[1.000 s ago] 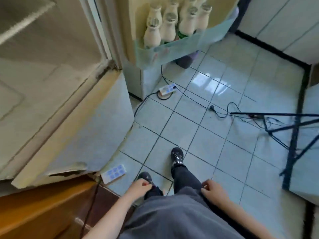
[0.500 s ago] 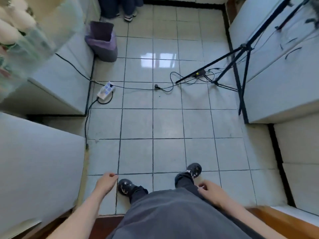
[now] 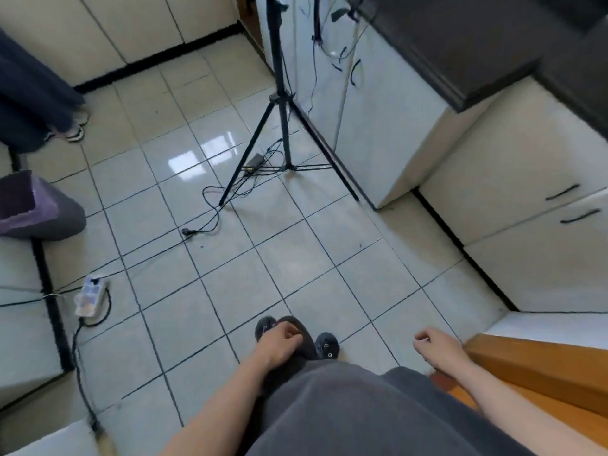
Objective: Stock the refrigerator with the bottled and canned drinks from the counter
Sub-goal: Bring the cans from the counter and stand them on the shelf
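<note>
Glossy square-tiled floor (image 3: 296, 258), spindly black tripod (image 3: 279, 93); left hand (image 3: 279, 343) and right hand (image 3: 437, 348) loosely curled, empty.

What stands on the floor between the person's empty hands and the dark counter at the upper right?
A black tripod stands, legs splayed, on the tiles before the white cabinet under the counter. Loose cables trail from its foot. The left hand and right hand hold nothing; no drinks are in view.

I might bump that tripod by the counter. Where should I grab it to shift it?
Probably grip the upright centre pole just above where the legs splay, coming from the left; cables hang on its right, against the cabinet.
</note>
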Available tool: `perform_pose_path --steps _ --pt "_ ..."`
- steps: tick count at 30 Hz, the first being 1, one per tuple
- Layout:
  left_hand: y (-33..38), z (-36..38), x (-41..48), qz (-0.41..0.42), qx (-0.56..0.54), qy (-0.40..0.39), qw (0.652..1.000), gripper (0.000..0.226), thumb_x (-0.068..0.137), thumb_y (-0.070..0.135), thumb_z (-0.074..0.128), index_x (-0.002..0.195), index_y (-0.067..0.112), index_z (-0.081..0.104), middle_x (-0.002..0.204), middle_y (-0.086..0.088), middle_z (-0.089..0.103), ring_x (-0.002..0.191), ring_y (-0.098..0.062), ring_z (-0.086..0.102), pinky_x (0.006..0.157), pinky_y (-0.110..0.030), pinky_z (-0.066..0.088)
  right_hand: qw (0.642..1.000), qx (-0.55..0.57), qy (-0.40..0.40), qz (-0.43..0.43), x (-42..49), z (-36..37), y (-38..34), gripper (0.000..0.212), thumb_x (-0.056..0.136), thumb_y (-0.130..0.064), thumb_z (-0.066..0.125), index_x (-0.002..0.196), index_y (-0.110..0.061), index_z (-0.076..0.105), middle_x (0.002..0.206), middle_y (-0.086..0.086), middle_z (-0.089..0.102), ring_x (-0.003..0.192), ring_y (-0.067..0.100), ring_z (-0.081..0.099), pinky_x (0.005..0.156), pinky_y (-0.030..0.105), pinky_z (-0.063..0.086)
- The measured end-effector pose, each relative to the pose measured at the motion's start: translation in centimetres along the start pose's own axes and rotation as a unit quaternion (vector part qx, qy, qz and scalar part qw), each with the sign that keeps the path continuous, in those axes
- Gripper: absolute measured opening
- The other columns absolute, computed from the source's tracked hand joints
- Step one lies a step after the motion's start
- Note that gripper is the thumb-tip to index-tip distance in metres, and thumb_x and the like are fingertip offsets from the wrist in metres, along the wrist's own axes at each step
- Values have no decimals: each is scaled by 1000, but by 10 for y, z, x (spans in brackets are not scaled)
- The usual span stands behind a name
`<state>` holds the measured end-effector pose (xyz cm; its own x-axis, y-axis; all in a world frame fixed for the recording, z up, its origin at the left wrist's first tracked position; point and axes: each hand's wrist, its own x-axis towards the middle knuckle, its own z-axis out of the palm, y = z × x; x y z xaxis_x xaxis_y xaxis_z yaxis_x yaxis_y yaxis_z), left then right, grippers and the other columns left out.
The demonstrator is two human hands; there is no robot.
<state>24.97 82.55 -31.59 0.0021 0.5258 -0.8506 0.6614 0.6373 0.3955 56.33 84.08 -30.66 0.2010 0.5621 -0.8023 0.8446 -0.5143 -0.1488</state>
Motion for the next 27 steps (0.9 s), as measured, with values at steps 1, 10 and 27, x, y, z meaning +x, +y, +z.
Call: perform_pose_path --steps 1,10,27 --pt "22 -1 8 9 19 -13 1000 29 90 32 53 117 22 58 113 2 64 107 -16 58 87 -21 39 1000 28 4 14 6 -7 6 21 89 -22 50 105 -17 62 87 -2 63 89 20 59 69 25 38" --pt "163 -34 131 16 233 -96 968 16 93 29 51 96 18 62 110 -6 67 102 -18 60 81 -22 43 965 232 -68 105 47 -36 57 20 92 -16 48 81 -12 66 79 1 64 87 25 66 70 27 46" --pt "560 34 259 204 440 -137 863 31 94 28 51 112 6 61 109 -15 65 101 -28 61 81 -31 43 814 528 126 206 113 -254 85 11 92 -20 54 101 -19 61 97 3 68 91 20 65 79 24 47"
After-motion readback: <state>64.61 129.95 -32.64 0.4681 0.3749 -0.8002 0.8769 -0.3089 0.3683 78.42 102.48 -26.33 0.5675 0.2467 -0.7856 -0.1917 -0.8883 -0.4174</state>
